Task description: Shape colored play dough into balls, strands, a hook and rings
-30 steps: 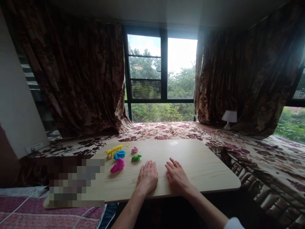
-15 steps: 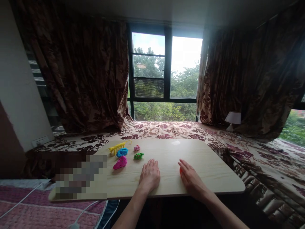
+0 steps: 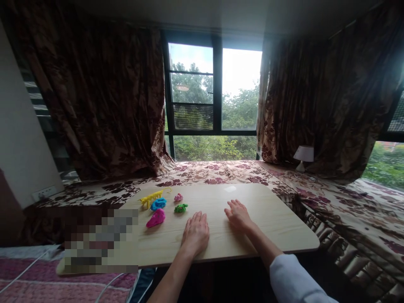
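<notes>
My left hand (image 3: 196,233) lies palm down on the pale wooden tabletop (image 3: 265,210), fingers stretched out, with nothing visible in it. To the right, my right hand (image 3: 239,215) is stretched out low over the tabletop, its fingers extended and a little apart. Whatever is beneath its palm is hidden; no red shows there at this moment. Nearest to my left hand is a small green clay turtle-like figure (image 3: 181,208). Beyond and left of it are a small pink clay figure (image 3: 178,197), a magenta clay lump (image 3: 155,218), a blue clay piece (image 3: 158,204) and a yellow clay figure with legs (image 3: 151,198).
A blurred-out patch (image 3: 104,240) covers the table's left end. Behind the table runs a window seat with a floral cover (image 3: 217,171). A small white lamp (image 3: 303,155) stands at the right. A pink quilt (image 3: 31,277) with white cables is at lower left.
My right hand has moved forward and left over the tabletop, bringing its pale sleeve into view. The bit of red that showed beside its fingers is now hidden. My left hand stays flat.
</notes>
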Available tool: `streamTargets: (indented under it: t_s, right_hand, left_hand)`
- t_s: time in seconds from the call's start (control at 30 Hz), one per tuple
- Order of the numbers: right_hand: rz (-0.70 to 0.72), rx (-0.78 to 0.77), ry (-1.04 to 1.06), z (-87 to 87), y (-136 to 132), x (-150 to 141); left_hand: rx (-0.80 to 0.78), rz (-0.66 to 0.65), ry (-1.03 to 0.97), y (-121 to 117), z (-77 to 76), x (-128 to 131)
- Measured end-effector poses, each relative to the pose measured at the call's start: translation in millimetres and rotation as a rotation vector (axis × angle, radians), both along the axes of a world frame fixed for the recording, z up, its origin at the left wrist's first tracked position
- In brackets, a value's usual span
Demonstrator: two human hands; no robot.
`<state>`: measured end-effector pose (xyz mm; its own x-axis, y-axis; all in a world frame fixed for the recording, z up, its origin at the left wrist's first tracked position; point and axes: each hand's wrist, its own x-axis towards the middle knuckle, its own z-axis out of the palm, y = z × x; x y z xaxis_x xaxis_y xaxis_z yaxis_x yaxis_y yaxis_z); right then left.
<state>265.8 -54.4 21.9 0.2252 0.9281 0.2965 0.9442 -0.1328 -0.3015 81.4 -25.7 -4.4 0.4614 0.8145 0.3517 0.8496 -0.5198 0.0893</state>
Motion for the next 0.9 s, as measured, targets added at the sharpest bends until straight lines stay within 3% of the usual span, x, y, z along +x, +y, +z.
streamTargets:
  t_s: [0.1,0.23,0.33,0.43,0.53,0.63,0.77,0.9]
  right_hand:
    - [0.023,-0.003,-0.005,-7.1,-32,9]
    - [0.177,0.092,-0.080,-19.4,-68,-14]
    - [0.198,0.135,-0.128,-22.0,-65,-40]
    - [0.121,0.111,-0.124,-12.9,-36,-51]
    - [-0.011,0.016,-0.058,3.0,-3,-35]
    - [-0.078,-0.043,-0.016,12.9,9,-4]
    - [-0.072,-0.068,-0.020,2.7,-19,24]
    - [0.010,0.012,-0.066,-17.7,-64,18]
  left_hand:
    - [-0.007,0.009,0.005,-2,0.1,0]
    - [-0.006,0.018,0.005,-2,-0.7,1]
    - [0.005,0.014,0.005,-2,-1.6,1]
    - [0.013,0.000,0.022,-1,-1.0,2]
    - [0.003,-0.002,0.035,-1,0.8,2]
    - [0.003,-0.005,0.028,0,1.3,1]
    - [0.013,-0.011,-0.006,-1,-1.4,0]
    - [0.018,0.000,-0.030,-2,-2.8,1]
